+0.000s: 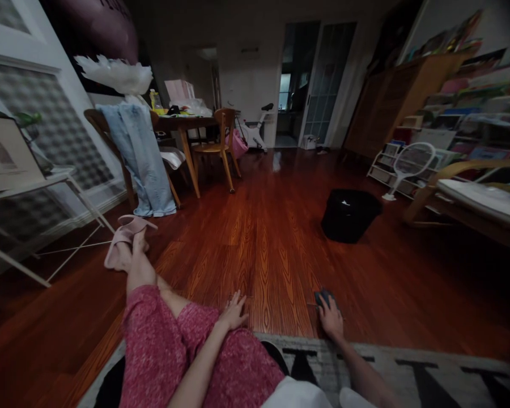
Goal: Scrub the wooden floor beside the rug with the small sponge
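My left hand (235,311) rests on my thigh, over the pink patterned trousers (153,345), with its fingers spread and nothing in them. Out to the right, my right hand (331,318) is down at the wooden floor (263,249), just past the edge of the rug. Its fingers lie over a small dark grey-blue thing (324,296), which looks like a bunched cloth; the palm hides part of it. My legs stretch to the left and end in pink slippers (121,241).
A black bin (351,215) stands on the floor ahead right. At left are a white-framed side table (46,182) and jeans (138,153) over a chair. A dining table (185,122) stands behind. A white racket-shaped thing (414,161) and a wooden armchair (471,167) are right. A patterned rug (386,357) lies beneath me.
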Demonstrator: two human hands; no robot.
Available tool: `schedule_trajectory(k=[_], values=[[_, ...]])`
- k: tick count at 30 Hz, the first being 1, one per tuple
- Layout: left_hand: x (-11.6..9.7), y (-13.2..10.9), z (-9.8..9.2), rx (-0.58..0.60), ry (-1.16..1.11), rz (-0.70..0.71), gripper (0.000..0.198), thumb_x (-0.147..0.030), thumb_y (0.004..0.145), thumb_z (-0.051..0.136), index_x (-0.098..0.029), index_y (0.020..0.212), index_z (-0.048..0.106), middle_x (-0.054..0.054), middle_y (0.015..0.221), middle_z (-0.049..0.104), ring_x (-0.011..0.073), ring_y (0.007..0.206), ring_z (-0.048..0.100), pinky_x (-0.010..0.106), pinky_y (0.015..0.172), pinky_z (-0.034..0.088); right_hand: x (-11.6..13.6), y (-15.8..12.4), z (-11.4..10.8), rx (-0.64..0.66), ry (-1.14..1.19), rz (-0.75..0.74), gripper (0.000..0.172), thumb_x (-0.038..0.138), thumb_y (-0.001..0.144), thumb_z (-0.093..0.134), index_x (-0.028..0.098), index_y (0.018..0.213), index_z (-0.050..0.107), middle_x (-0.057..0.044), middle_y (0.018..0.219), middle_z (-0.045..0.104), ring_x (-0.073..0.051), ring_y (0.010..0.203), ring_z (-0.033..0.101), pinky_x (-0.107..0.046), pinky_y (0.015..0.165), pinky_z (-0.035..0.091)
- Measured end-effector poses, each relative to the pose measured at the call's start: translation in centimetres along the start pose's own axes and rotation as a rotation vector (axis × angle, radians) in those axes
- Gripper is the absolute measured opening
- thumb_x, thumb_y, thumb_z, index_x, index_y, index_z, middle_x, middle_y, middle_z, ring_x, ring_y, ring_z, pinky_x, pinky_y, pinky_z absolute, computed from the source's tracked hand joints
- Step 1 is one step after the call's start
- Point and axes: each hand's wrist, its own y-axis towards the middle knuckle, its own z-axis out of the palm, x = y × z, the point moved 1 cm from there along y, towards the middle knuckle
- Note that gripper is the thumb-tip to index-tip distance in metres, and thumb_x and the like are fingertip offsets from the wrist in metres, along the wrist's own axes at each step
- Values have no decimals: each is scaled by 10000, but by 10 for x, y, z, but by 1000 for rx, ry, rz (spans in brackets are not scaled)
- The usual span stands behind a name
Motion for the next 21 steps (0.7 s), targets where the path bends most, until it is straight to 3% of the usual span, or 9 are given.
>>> schedule_trajectory(k=[3, 6, 9, 17, 19, 21], values=[[0, 1, 0, 2, -5, -2, 827, -425, 880, 467, -136, 1593, 163, 92, 1659, -87, 249, 1526, -50, 437, 1232, 71, -29, -19, 0, -57, -7, 128, 603, 375, 965, 187, 228, 1471, 481, -123, 1560, 394, -254, 1459, 325, -494, 1140, 333], [0, 1, 0, 8, -4, 0, 824, -425, 883, 474, -137, 1592, 168, 92, 1662, -79, 250, 1528, -37, 434, 1233, 74, -22, -39, 10, -96, 4, 164, 606, 384, 965, 177, 253, 1478, 471, -114, 1577, 373, -264, 1471, 302, -534, 1141, 312], [0, 1, 0, 11, 5, 2, 819, -428, 883, 482, -150, 1592, 181, 85, 1666, -61, 250, 1530, -12, 423, 1233, 76, 19, -53, 21, -59, 35, 33, 579, 376, 964, 214, 285, 1465, 490, -89, 1586, 371, -260, 1476, 298, -539, 1151, 293], [1, 1, 1, -12, 11, -14, 814, -415, 891, 471, -154, 1596, 159, 73, 1666, -71, 262, 1527, -31, 417, 1234, 86, 183, -86, 40, 273, 218, -642, 516, 309, 971, 340, 380, 1467, 464, -29, 1605, 351, -230, 1487, 288, -533, 1185, 266], [0, 0, 1, -18, 9, -17, 815, -413, 892, 477, -168, 1598, 153, 70, 1668, -64, 254, 1529, -20, 411, 1234, 87, 202, -89, 42, 361, 257, -774, 505, 312, 968, 379, 375, 1461, 474, -31, 1612, 334, -225, 1488, 286, -518, 1189, 271], [-1, 0, 1, -23, 10, -20, 819, -404, 889, 487, -171, 1598, 150, 74, 1668, -60, 248, 1530, -12, 401, 1233, 92, 203, -85, 41, 410, 291, -885, 488, 338, 973, 398, 371, 1453, 486, -29, 1615, 327, -213, 1490, 283, -495, 1194, 275]])
